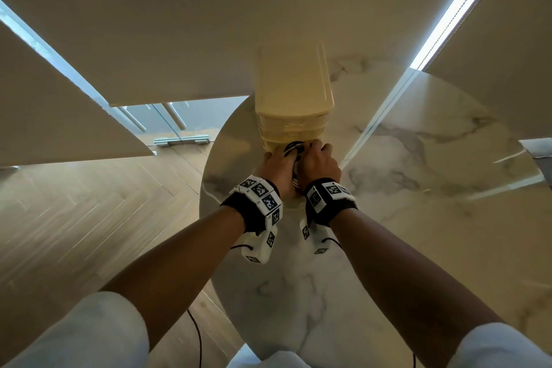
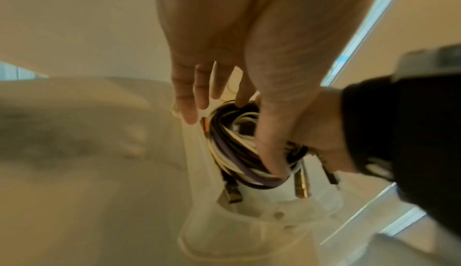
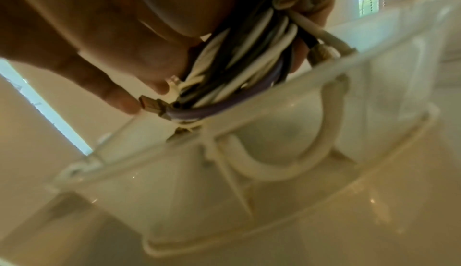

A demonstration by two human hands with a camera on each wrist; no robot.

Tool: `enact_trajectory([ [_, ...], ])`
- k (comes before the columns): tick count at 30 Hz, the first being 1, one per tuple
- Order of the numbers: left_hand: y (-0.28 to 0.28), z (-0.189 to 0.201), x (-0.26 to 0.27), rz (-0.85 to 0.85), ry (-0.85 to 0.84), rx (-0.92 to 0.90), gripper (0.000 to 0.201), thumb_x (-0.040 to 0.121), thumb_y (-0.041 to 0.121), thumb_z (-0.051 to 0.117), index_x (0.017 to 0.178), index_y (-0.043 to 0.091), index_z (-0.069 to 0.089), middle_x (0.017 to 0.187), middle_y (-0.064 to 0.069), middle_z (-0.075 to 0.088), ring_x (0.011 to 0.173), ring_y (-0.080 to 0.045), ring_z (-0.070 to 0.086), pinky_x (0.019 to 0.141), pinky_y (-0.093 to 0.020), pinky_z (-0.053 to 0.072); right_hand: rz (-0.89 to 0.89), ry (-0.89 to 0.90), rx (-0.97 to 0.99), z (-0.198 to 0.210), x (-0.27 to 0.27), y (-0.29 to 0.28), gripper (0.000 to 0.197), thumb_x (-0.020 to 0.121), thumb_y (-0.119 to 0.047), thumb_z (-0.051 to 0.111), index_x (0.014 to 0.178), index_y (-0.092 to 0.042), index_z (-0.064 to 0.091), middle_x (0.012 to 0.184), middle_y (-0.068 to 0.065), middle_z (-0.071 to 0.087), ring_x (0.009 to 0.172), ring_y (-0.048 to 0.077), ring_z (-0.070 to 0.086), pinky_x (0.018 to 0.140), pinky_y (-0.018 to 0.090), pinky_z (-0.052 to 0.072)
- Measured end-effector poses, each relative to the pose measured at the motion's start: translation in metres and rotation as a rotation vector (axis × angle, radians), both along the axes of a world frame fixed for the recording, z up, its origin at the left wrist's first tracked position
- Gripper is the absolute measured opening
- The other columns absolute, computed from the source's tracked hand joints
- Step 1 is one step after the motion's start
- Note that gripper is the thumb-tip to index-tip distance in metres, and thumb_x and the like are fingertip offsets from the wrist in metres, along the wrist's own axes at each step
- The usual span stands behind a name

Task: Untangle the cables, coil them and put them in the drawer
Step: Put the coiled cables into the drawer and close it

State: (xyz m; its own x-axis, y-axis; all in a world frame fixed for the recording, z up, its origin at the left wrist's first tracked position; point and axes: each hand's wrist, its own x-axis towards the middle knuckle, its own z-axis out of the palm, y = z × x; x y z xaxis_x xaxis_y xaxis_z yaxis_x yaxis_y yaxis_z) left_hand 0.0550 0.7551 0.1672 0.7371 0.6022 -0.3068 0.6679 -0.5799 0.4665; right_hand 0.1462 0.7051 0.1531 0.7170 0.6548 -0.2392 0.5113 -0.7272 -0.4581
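Observation:
A coil of black, white and purple cables (image 2: 232,152) hangs between both hands in front of the cream drawer unit (image 1: 294,92). My left hand (image 1: 279,160) holds it with the thumb hooked through the loop and the fingers (image 2: 189,110) spread above it. My right hand (image 1: 319,158) grips the coil (image 3: 239,67) from the other side, one fingertip (image 3: 124,102) touching a metal plug (image 3: 152,106). The bundle sits just above the pulled-out translucent drawer (image 2: 262,223), its lower loops and plugs dipping past the drawer's rim (image 3: 249,112). In the head view only a small part of the coil (image 1: 294,147) shows.
The drawer unit stands on a round marble table (image 1: 388,218) near its far left edge. Wooden floor (image 1: 74,218) lies to the left. Thin black wires trail from the wrist cameras (image 1: 257,248) below my forearms.

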Motion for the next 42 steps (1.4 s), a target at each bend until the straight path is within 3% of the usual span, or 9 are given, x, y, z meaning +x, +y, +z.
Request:
enact_trajectory([
  [5, 0.002, -0.016, 0.004, 0.002, 0.033, 0.051, 0.081, 0.064, 0.035, 0.078, 0.133, 0.024, 0.037, 0.138, -0.001, 0.042, 0.12, -0.029, 0.047, 0.096, -0.047, 0.043, 0.173, -0.079, -0.113, -0.02, -0.005, 0.002, 0.048, 0.088, -0.033, 0.048, 0.125, -0.004, 0.042, 0.124, 0.016, 0.041, 0.099, 0.037, 0.049, 0.07, 0.039, 0.038],
  [10, -0.004, -0.015, 0.003, -0.03, 0.073, 0.136, 0.067, 0.084, 0.026, 0.063, 0.142, 0.018, 0.032, 0.144, -0.004, 0.039, 0.118, -0.035, 0.044, 0.097, -0.045, 0.042, 0.31, -0.045, -0.131, -0.03, -0.005, -0.011, 0.067, 0.092, -0.042, 0.025, 0.148, -0.005, 0.018, 0.154, 0.017, 0.012, 0.133, 0.04, 0.027, 0.102, 0.047, 0.034],
  [15, -0.005, -0.01, 0.005, -0.103, 0.15, 0.184, 0.076, 0.087, 0.022, 0.064, 0.149, 0.015, 0.02, 0.147, -0.007, 0.035, 0.123, -0.034, 0.04, 0.1, -0.042, 0.041, 0.459, -0.135, -0.085, -0.026, -0.007, -0.028, 0.076, 0.089, -0.034, 0.049, 0.151, -0.009, 0.01, 0.158, 0.014, 0.011, 0.146, 0.034, 0.009, 0.117, 0.045, 0.02],
  [22, 0.006, 0.002, 0.011, -0.174, 0.243, 0.112, 0.069, 0.082, 0.026, 0.067, 0.14, 0.015, 0.032, 0.141, -0.01, 0.039, 0.121, -0.036, 0.045, 0.097, -0.045, 0.044, 0.634, -0.132, -0.203, -0.028, 0.003, -0.036, 0.085, 0.085, -0.057, -0.003, 0.151, -0.006, 0.014, 0.159, 0.02, 0.003, 0.147, 0.036, -0.006, 0.121, 0.044, -0.001],
  [25, 0.016, 0.03, 0.014, -0.336, 0.32, 0.102, 0.058, 0.075, 0.032, 0.075, 0.126, 0.016, 0.053, 0.124, -0.009, 0.057, 0.108, -0.033, 0.058, 0.09, -0.044, 0.049, 0.606, -0.128, -0.257, -0.011, 0.002, -0.04, 0.077, 0.097, -0.053, 0.027, 0.151, -0.004, 0.003, 0.159, 0.017, -0.003, 0.147, 0.032, -0.006, 0.12, 0.039, 0.002],
  [30, 0.038, 0.103, 0.028, -0.21, -0.265, 0.391, 0.016, 0.086, 0.019, 0.06, 0.1, 0.018, 0.068, 0.101, -0.005, 0.068, 0.099, -0.026, 0.058, 0.082, -0.039, 0.048, 0.548, -0.128, -0.294, -0.007, -0.006, -0.04, 0.08, 0.096, -0.047, 0.041, 0.151, -0.004, 0.002, 0.159, 0.017, -0.006, 0.148, 0.031, -0.005, 0.119, 0.039, 0.006],
  [32, 0.053, 0.114, 0.036, -0.26, -0.313, 0.554, 0.038, 0.082, 0.029, 0.065, 0.12, 0.022, 0.061, 0.122, -0.005, 0.061, 0.118, -0.027, 0.048, 0.094, -0.042, 0.041, 0.554, -0.142, -0.301, -0.006, -0.005, -0.04, 0.079, 0.097, -0.047, 0.039, 0.151, -0.005, 0.001, 0.159, 0.017, -0.007, 0.148, 0.03, -0.006, 0.119, 0.038, 0.005],
  [35, 0.074, 0.099, 0.041, -0.213, 0.112, 0.46, 0.065, 0.088, 0.061, 0.044, 0.147, 0.043, 0.021, 0.16, -0.003, 0.01, 0.146, -0.032, 0.003, 0.116, -0.055, 0.003, 0.546, -0.142, -0.297, -0.005, -0.007, -0.041, 0.077, 0.098, -0.048, 0.037, 0.151, -0.005, 0.001, 0.159, 0.016, -0.008, 0.148, 0.029, -0.008, 0.119, 0.038, 0.004],
  [42, 0.078, 0.08, 0.041, -0.162, 0.237, 0.304, 0.061, 0.09, 0.068, 0.022, 0.144, 0.054, -0.002, 0.16, 0.005, -0.014, 0.146, -0.029, -0.015, 0.114, -0.057, -0.01, 0.443, -0.132, -0.259, -0.013, -0.001, -0.011, 0.077, 0.098, -0.048, 0.035, 0.152, -0.006, -0.002, 0.159, 0.015, -0.01, 0.147, 0.03, -0.01, 0.119, 0.039, 0.002],
])
